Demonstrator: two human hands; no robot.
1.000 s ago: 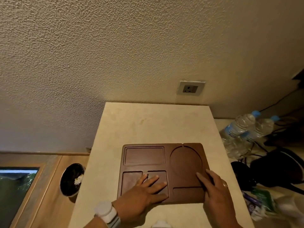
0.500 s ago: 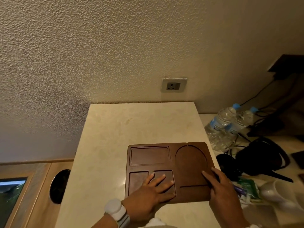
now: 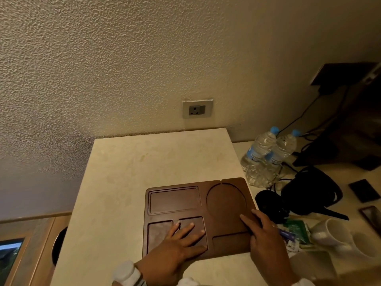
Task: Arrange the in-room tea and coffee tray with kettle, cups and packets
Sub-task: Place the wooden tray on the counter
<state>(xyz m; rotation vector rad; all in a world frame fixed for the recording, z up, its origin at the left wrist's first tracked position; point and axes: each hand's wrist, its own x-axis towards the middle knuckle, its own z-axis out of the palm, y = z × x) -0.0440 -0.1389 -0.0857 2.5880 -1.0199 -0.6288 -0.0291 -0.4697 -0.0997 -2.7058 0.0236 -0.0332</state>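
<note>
1. on the cream countertop (image 3: 127, 182) lies the brown compartment tray (image 3: 175, 200), nothing in its recesses.
2. left hand (image 3: 175, 250) presses flat, fingers spread, on the tray's near-left compartments.
3. right hand (image 3: 266, 242) rests, fingers straight, on its right edge.
4. black kettle (image 3: 309, 190), white cups (image 3: 332, 234) and packets (image 3: 294, 232) sit right of the tray.

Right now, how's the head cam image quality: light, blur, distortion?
Head view: dim warm light; dark kettle and cables lose detail in shadow right of the tray; cups soft at the edge; wide-angle bends the counter edges; both hands fairly sharp.
</note>
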